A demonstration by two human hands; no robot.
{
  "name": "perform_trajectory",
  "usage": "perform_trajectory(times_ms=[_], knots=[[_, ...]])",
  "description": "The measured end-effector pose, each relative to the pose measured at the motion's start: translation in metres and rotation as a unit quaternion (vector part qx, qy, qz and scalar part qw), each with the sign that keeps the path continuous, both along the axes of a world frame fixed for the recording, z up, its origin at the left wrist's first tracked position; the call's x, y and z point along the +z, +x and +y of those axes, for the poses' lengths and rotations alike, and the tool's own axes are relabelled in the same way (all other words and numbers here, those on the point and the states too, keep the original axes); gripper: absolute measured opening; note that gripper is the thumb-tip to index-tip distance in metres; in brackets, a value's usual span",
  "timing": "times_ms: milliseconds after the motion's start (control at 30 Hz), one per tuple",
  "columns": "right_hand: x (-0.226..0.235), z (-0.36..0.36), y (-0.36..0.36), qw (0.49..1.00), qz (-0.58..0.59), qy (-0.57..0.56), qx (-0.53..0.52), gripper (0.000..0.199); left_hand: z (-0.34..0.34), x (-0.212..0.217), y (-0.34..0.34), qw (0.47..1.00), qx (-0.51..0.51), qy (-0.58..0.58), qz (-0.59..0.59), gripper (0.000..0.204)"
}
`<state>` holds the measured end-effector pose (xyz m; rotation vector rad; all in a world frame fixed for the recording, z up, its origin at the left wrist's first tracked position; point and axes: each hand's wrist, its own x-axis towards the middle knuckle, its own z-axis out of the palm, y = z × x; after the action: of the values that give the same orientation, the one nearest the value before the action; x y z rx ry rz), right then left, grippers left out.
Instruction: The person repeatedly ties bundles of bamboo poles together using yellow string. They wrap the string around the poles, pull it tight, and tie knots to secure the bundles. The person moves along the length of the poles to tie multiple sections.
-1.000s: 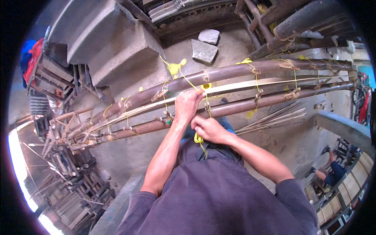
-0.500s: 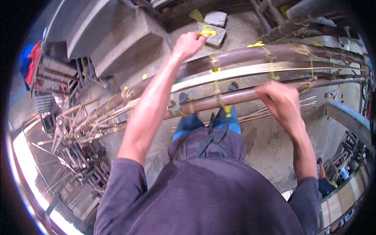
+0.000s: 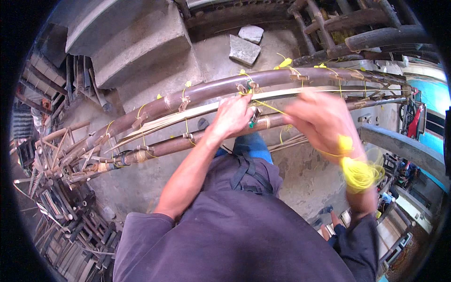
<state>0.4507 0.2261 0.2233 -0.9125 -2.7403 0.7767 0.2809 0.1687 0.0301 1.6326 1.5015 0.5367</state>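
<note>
Two long brown bamboo poles run across in front of me: a far pole [image 3: 211,88] and a near pole [image 3: 171,146]. Thin pale strips [image 3: 277,96] lie between them, tied at intervals with yellow cord. My left hand [image 3: 233,115] is closed at the far pole, its fingertips pinching the cord beside a small green clip-like piece. From there a yellow cord [image 3: 268,107] stretches tight to my right hand [image 3: 322,115], which is closed and blurred by motion above the near pole. A loose yellow cord bundle [image 3: 359,174] hangs at my right wrist.
Concrete steps [image 3: 141,51] rise at the far left, with two stone slabs [image 3: 244,49] on the floor beyond the poles. Wooden frames and stacked pieces [image 3: 80,230] crowd the left. A grey beam [image 3: 404,145] stands at right; a person's feet [image 3: 326,214] show below it.
My left hand has come back from beyond the far pole to the strips. The right hand has risen slightly, cord now taut between both hands. The view has shifted, and the yellow bundle shows.
</note>
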Motion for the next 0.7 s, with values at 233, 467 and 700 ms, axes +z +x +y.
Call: perform_trajectory(times_ms=[233, 467, 700], knots=[[-0.078, 0.116, -0.100, 0.988, -0.126, -0.076, -0.050, 0.051, 0.006, -0.011, 0.016, 0.986, 0.130, 0.066, 0.086, 0.030], [-0.105, 0.049, -0.057, 0.792, 0.300, -0.487, -0.212, 0.029, 0.003, 0.000, 0.013, 0.983, 0.137, 0.002, 0.125, 0.039], [-0.230, -0.087, -0.014, 0.971, 0.068, -0.213, 0.088, 0.015, 0.008, 0.026, 0.027, 0.972, 0.156, -0.004, -0.176, 0.038]])
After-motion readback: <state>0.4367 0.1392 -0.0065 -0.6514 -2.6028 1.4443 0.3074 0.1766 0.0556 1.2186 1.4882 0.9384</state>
